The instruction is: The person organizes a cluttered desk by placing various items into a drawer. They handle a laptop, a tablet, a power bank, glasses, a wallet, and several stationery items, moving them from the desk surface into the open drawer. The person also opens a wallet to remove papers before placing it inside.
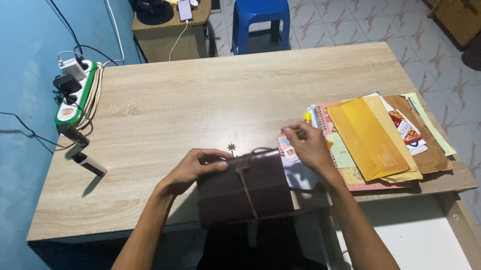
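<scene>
The brown journal [244,191] lies at the near edge of the table [196,100], straight in front of the person, with a thin cord [247,184] running down its cover. The left hand [195,168] presses against the journal's left side, fingers curled over the top corner and thumb tucked against the cover, so it is closed on the journal rather than spread flat. Just beyond its fingertips a small dark star-shaped charm [231,148] sits on the wood.

The right hand [307,145] hovers above the journal's far right corner, fingers pinched together on a small printed card [287,149]; whether it also holds the cord's end cannot be told. Judging from this, steadying the cover with the left hand while the right works with fingertips only looks like the sound way to handle it, keeping the journal from sliding off the edge.

To the right of the right hand lies a fanned pile of papers [363,167] topped by 1 yellow envelope [367,137] and brown envelopes [426,150]. Well to the left of the left hand, a power strip [76,95] with plugs hugs the blue wall. Far beyond both hands stands a blue stool [262,11].
</scene>
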